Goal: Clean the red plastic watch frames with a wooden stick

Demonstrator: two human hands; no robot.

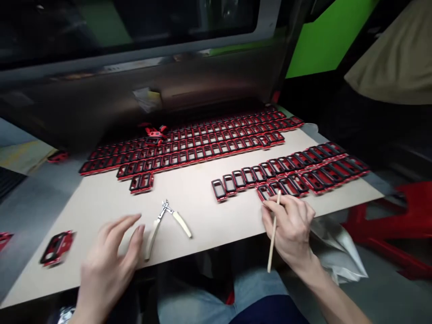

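Observation:
My right hand [293,224] holds a thin pale wooden stick [272,243], which slants down past the table's front edge. Its fingertips are at the near end of a row of red-and-black rectangular frames [264,192]; whether they touch the closest frame I cannot tell. My left hand [108,258] hovers over the table's front left, thumb and fingers apart with nothing between them, slightly blurred. Just right of it lies a pair of nippers [182,224] with cream handles, jaws pointing away from me. A single red-and-black frame [57,248] lies to the left of that hand.
Long rows of similar frames [202,151] cover the back of the pale table [199,184], with a small pile [155,135] on them. Behind stands a metal-faced machine [202,85]. A red stool [388,220] and white bag [337,252] are at the right, near a person's clothing [398,58].

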